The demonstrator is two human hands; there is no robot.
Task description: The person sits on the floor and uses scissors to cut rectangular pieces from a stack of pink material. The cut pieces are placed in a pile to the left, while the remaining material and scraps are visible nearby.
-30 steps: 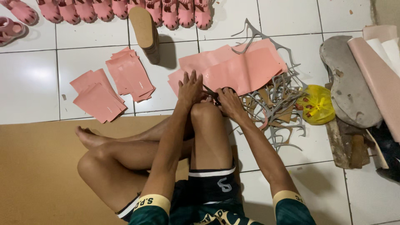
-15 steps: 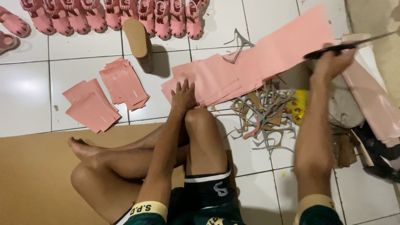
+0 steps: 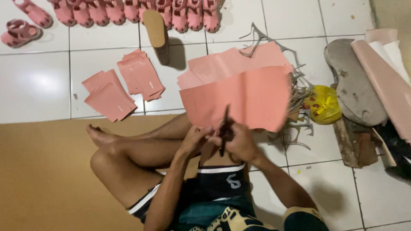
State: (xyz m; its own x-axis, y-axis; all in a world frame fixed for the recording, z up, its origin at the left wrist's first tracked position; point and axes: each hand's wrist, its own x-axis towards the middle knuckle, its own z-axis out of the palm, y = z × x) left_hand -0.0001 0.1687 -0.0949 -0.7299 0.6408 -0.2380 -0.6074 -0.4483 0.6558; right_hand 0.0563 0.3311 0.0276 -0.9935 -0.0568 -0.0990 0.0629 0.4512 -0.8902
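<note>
Honestly a fair bit here is hard to read. The scissors (image 3: 224,128) are dark and blurred, so you only get a thin dark shape sticking up against the pink sheet (image 3: 244,100); can't tell if the blades are apart or closed. The sheet's lower edge is hidden behind both hands, and it's a bit motion-smeared on its right side. The row of pink sandals (image 3: 128,10) along the top is cut off by the frame, and so are the rolled pinkish sheets (image 3: 385,81) on the right. The person's torso is chopped at the bottom edge.

Only container-ish thing is a crumpled yellow plastic bag (image 3: 323,104) on the floor, just beside a tangle of grey offcut strips (image 3: 295,124); what's inside it I can't make out.

Hands: the right hand (image 3: 242,143) is curled closed round the scissor handles, knuckles up, just above the raised knee. The left hand (image 3: 195,139) is right beside it, fingers pinched on the sheet's bottom edge, holding it up off the floor in front of the knee. Both forearms angle in towards the middle.

Over on the left, stacks of cut pink pieces (image 3: 122,87) lie on the white tile floor (image 3: 34,85), well apart from the hands, next to brown cardboard (image 3: 43,175) the person sits on. A grey shoe sole (image 3: 353,83) lies by the bag.
</note>
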